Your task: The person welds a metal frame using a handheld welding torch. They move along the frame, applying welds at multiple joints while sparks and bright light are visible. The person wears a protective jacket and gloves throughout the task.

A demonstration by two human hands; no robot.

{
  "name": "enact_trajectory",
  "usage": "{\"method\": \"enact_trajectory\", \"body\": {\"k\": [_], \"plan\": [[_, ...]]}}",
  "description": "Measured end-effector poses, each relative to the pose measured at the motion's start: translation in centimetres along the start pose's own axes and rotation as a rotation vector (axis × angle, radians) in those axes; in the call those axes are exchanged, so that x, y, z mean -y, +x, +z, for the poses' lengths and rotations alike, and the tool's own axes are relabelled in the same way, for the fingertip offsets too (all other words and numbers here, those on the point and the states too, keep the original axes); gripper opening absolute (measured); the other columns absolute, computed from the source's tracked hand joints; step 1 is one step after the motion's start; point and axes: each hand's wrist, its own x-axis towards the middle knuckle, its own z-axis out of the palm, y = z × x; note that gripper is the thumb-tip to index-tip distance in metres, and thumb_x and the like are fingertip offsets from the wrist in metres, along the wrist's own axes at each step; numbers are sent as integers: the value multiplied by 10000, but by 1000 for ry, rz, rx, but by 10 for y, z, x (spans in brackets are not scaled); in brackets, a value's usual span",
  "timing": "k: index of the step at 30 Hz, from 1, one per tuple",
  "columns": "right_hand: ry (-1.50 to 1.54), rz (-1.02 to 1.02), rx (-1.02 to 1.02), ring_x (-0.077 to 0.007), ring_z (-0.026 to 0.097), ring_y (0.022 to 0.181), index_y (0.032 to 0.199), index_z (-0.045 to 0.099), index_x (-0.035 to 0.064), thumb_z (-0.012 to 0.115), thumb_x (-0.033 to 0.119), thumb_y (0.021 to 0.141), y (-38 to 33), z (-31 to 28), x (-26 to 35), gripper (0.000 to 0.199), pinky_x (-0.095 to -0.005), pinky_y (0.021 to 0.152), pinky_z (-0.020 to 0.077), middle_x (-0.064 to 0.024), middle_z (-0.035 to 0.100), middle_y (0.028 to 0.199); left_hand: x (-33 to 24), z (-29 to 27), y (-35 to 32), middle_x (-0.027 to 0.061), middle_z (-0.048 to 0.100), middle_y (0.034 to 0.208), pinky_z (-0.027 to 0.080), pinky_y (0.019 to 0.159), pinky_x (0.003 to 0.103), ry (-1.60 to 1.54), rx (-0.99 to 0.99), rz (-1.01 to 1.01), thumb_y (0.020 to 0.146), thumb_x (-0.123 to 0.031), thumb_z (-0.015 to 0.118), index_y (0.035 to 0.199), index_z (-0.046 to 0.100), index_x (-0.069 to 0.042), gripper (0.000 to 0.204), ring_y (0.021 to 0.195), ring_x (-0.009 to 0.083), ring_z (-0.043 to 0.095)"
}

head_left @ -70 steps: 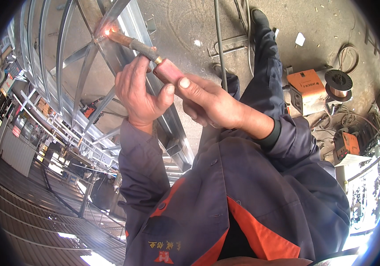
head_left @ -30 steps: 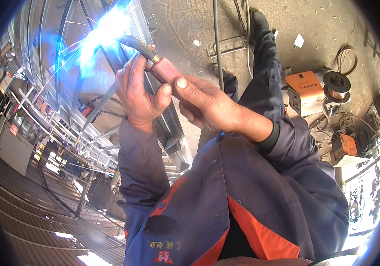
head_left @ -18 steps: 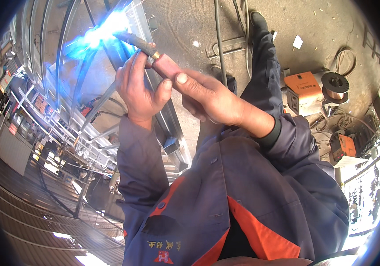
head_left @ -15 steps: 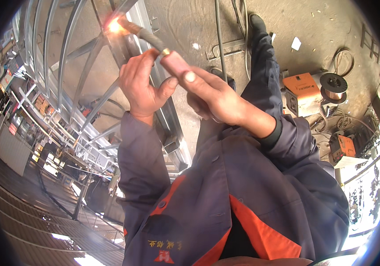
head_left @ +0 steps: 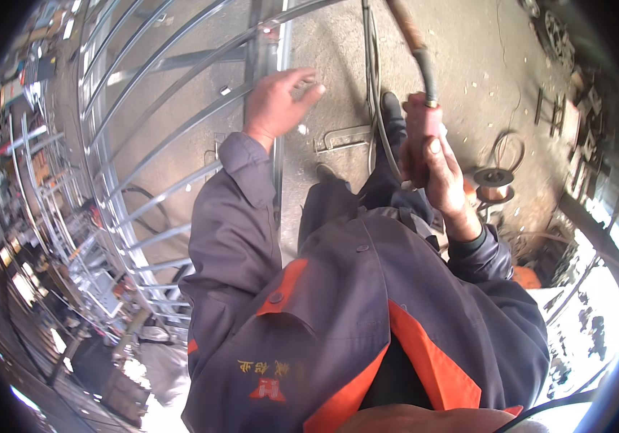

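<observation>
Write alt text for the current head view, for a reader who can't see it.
A worker's right hand grips a reddish-handled welding torch that runs out past the upper edge. The left hand, open with nothing visible in it, is near a metal frame of straight and curved bars. A wire spool is at right.

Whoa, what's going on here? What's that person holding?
The person's right hand grips a welding torch, its far end running past the picture's top edge. No sparks show. The left hand is empty, fingers loosely bent, at the metal frame; I can't tell if they touch.
</observation>
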Motion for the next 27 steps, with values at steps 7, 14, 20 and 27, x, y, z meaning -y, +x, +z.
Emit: {"method": "enact_trajectory", "body": {"k": [7,14,20,27], "plan": [[-285,-129,310,-131,508,653,1621,298,-47,401,684,1095,-6,16,25,907,-266,602,401,-97,612,844,-107,5,-167,117,787,985,586,827,461,-106,-26,-176,941,-399,758,1082,793,-123,312,940,348,747],[-548,-77,926,-149,616,725,1639,286,-19,395,596,1130,26,45,35,806,-303,700,535,-101,666,934,-195,109,-312,153,770,946,573,817,484,-268,-529,-741,959,-403,717,1076,794,-113,323,922,371,734],[-780,130,1249,-69,581,735,1682,278,69,499,493,1123,-11,139,17,735,-227,588,463,-48,645,939,-237,148,-373,163,776,996,585,827,474,-267,-934,-906,959,-368,731,1126,780,-57,357,897,367,746],[-1044,236,1515,-67,529,698,1689,297,89,523,343,1131,-122,226,-65,653,-227,640,454,-20,611,901,-230,126,-506,145,774,979,582,806,450,-200,-1323,-1031,946,-281,768,1151,768,-41,316,869,345,739]]}}
